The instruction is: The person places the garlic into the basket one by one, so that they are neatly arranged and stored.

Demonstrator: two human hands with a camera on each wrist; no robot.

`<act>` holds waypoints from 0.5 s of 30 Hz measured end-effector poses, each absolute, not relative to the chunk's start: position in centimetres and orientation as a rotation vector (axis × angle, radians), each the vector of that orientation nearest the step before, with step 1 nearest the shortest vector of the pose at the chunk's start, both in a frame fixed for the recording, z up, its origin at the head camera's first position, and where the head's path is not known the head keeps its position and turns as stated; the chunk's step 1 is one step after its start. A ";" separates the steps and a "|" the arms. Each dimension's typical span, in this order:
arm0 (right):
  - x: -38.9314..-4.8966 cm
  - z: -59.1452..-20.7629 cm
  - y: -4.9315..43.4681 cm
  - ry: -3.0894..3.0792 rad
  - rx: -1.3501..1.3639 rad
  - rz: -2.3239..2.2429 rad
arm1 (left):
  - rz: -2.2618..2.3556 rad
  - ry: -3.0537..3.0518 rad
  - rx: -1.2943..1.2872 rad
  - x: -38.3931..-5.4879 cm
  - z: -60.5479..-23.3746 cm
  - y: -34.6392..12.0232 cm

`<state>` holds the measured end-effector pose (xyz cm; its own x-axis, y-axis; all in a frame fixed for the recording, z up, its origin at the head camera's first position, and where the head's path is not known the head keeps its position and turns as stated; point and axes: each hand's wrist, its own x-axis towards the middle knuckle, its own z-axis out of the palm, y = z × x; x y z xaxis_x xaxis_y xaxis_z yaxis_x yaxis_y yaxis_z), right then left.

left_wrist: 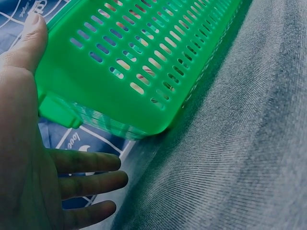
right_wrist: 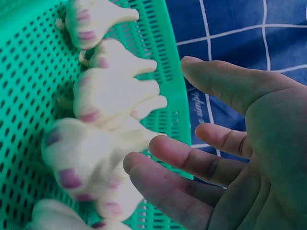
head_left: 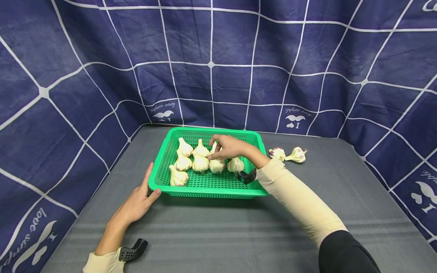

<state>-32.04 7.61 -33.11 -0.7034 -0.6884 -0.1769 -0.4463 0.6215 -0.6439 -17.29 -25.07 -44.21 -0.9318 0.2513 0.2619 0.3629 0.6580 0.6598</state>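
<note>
A green plastic basket holds several white garlic bulbs with purple marks. My left hand rests against its front left corner, thumb at the front rim and index finger along the left side. In the left wrist view, three straight fingers extend below the basket's rim, away from its wall. Over the garlic near the basket's middle is my right hand, its fingers spread and loosely bent. Nothing sits between the thumb and fingers in the right wrist view, where bulbs lie in a row beside them.
Two more garlic bulbs lie on the grey cloth right of the basket. Behind and at both sides hangs a dark blue curtain with white grid lines. My right forearm crosses the basket's right rim.
</note>
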 end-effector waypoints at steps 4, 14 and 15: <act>-32.1 -33.1 8.9 2.466 -0.912 -0.810 | -1.140 -2.719 -0.514 -17.3 -44.2 -25.0; -31.7 -32.9 11.9 2.508 -0.869 -0.911 | -1.134 -2.724 -0.513 -17.4 -44.7 -25.1; -31.7 -32.9 12.2 2.511 -0.863 -0.924 | -1.135 -2.724 -0.513 -17.4 -44.7 -25.1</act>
<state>-31.70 12.17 -32.94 -0.7626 -0.6402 -0.0932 -0.4270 0.6063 -0.6708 -17.37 -25.13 -44.74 -0.9310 0.2546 0.2616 0.3651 0.6558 0.6608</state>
